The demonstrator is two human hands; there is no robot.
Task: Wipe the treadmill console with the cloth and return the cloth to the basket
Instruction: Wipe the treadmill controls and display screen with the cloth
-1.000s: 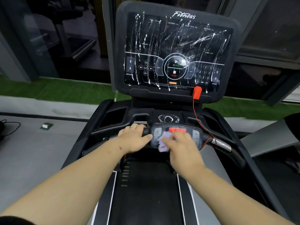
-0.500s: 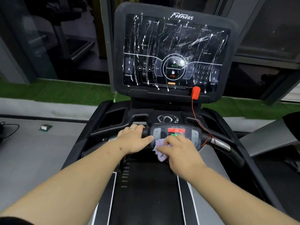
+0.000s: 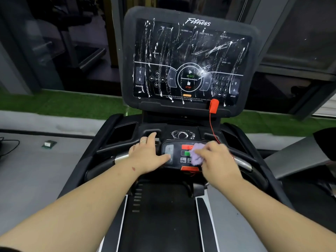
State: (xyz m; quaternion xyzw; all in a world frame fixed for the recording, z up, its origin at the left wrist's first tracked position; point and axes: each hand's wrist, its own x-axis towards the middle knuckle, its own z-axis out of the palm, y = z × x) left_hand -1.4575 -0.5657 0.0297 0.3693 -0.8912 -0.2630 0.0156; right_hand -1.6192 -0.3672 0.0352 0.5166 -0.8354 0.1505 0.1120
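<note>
The treadmill console point(image 3: 189, 62) is a big black screen streaked with white smears. Below it sits a small control panel point(image 3: 174, 155) with red and green buttons. My right hand point(image 3: 216, 160) grips a bunched lilac cloth point(image 3: 197, 154) and presses it on the right part of that panel. My left hand point(image 3: 149, 155) rests on the handlebar to the left of the panel, thumb on the panel's edge, a ring on one finger. No basket is in view.
A red safety clip point(image 3: 213, 106) with a red cord hangs from the console's lower edge toward the panel. White smears mark the tray point(image 3: 182, 134) above the panel. The black belt point(image 3: 160, 215) runs below. A small box point(image 3: 48, 143) lies on the grey floor, left.
My right hand has slid the cloth from the panel's lower left up and to the right across the buttons. My left hand has stayed on the handlebar.
</note>
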